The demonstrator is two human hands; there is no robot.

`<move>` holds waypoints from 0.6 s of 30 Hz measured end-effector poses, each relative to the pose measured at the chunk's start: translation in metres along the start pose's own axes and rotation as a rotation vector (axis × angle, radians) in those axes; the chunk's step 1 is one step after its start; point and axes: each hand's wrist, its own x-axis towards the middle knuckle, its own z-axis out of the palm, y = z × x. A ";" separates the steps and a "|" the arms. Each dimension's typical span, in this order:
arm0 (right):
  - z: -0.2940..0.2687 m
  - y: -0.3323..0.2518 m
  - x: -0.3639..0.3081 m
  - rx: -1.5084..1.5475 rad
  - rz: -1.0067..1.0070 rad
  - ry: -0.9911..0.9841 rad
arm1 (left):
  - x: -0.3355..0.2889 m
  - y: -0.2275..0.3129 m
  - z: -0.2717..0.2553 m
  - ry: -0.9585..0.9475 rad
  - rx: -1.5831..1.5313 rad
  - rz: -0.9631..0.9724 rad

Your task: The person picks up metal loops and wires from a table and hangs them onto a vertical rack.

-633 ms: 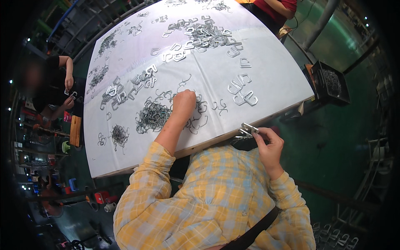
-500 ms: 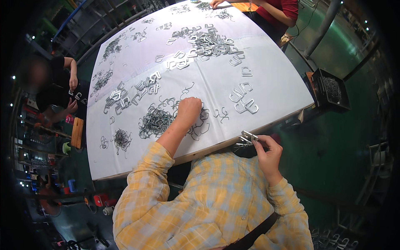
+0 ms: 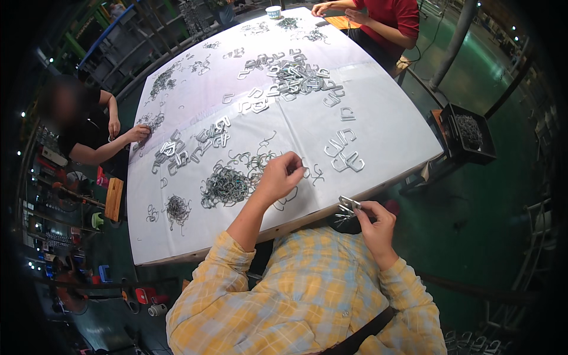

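My left hand (image 3: 281,177) is above the white-covered table, at the right side of a heap of bent dark wire clips (image 3: 228,184). Its thumb and forefinger are pinched together; whatever is between them is too small to make out. Just off the table's near edge, my right hand (image 3: 378,228) grips a silver U-shaped metal piece (image 3: 349,203) between thumb and fingers, with thin shiny prongs below it. A few loose wire clips (image 3: 318,173) lie to the right of my left hand. Beyond them are several larger silver U-shaped pieces (image 3: 349,158).
A big pile of silver pieces (image 3: 299,77) covers the far middle of the table (image 3: 378,106). A smaller wire heap (image 3: 177,210) lies at near left. Co-workers' hands (image 3: 139,133) reach in at left and far right. A black bin (image 3: 470,130) stands right of the table.
My left hand has moved right, away from the wire heap, with its pinched fingers now showing. The co-worker at left has brought a hand onto the table. My right hand keeps its grip.
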 end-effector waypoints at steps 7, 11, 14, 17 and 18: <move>0.004 -0.005 0.002 -0.003 -0.005 0.025 | -0.034 0.040 0.030 -0.173 -0.322 0.462; 0.006 0.000 0.008 -0.034 -0.039 0.035 | -0.037 0.046 0.036 -0.225 -0.386 0.446; 0.007 0.001 0.008 -0.030 -0.031 0.034 | -0.040 0.048 0.038 -0.265 -0.413 0.410; 0.006 -0.001 0.009 0.008 -0.053 0.031 | -0.040 0.050 0.040 -0.271 -0.389 0.419; 0.006 -0.001 0.009 0.017 -0.068 0.031 | -0.039 0.050 0.042 -0.274 -0.389 0.419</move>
